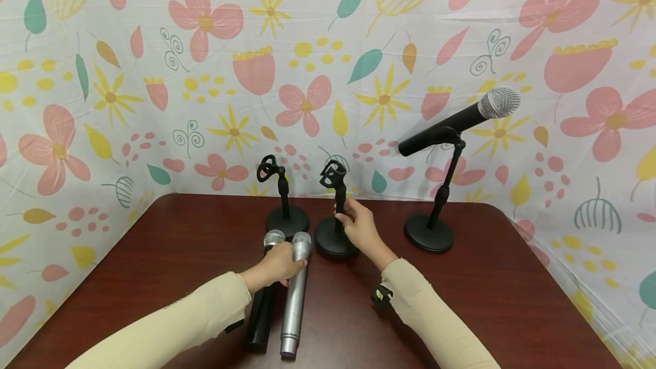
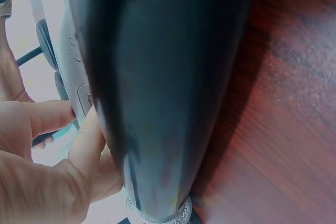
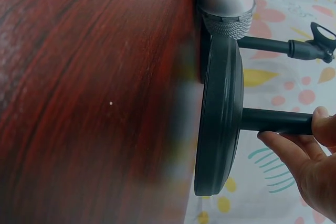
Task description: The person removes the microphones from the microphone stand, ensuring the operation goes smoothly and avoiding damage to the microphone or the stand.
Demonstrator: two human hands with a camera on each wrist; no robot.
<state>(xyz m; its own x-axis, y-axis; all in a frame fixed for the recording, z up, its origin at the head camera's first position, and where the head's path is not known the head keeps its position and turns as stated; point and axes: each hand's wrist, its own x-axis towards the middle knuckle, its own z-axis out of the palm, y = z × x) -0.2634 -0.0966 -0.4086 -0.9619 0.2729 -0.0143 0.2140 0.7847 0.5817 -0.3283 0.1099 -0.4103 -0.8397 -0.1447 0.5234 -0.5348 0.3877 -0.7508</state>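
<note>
Microphones lie side by side on the dark wooden table point(image 1: 492, 278), and the middle stand point(image 1: 335, 226) serves as the landmark for everything else. The right hand point(image 1: 360, 226) wraps its fingers round the upright post of this middle stand, just above the round black base; the right wrist view shows the fingers point(image 3: 294, 150) curled about the post beside the base disc. In front of the stand and to its left lies the silver microphone point(image 1: 294, 295), its mesh head pointing toward the stand's base and almost touching it. Touching the silver one on the side farther from the stand lies the black microphone point(image 1: 262, 306), parallel to it. The left hand point(image 1: 274, 269) rests over the upper ends of both microphones, fingers curled down onto them just below the heads; the left wrist view, filled by the black microphone's body point(image 2: 168, 93), shows the thumb and fingers pressed along it, so the hand grips at least that one. Behind and to the left of the middle stand stands a second empty stand point(image 1: 286, 209), close by. To the right of the middle stand, somewhat apart, a taller stand point(image 1: 433, 215) carries a third microphone point(image 1: 458, 122), tilted with its head raised. Flowered cloth point(image 1: 154, 73) hangs behind them all.
</note>
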